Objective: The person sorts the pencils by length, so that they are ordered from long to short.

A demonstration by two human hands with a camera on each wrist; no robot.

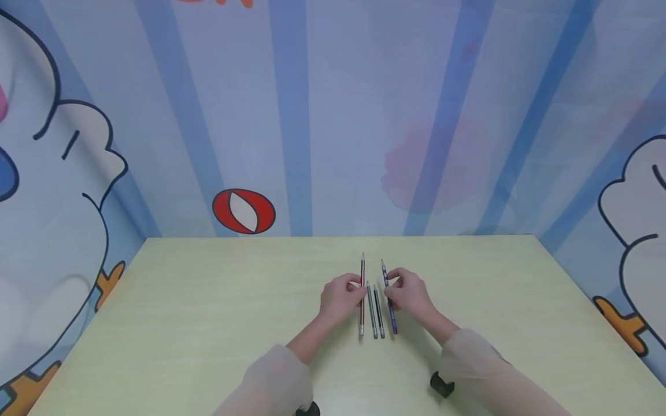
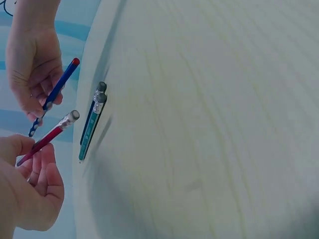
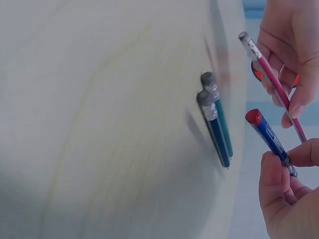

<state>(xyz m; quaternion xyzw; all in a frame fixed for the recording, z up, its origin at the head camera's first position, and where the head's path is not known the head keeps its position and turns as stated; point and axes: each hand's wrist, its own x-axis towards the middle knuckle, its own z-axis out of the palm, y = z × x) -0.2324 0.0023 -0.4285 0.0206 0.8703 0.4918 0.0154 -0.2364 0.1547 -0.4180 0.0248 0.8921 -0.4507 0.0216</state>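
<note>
My left hand (image 1: 340, 297) pinches a red pencil (image 1: 362, 263) between thumb and fingers. Its silver ferrule and eraser end point toward me, its tip away. Opposite it, my right hand (image 1: 412, 294) pinches a blue pencil (image 3: 270, 137) with a red end and pale spots lower down its barrel. Between the two hands, a teal pencil (image 2: 89, 128) and a dark blue pencil (image 3: 214, 125) lie side by side on the table, both with dark erasers in silver ferrules. Neither hand touches these two. In the head view all the pencils run roughly lengthwise, tips away from me.
The pale wooden table (image 1: 218, 300) reaches back to a blue striped backdrop (image 1: 343, 115) with printed cartoon figures. A dark object (image 1: 442, 385) shows by my right sleeve (image 1: 468, 358), and another dark piece (image 1: 309, 409) is under the left cuff.
</note>
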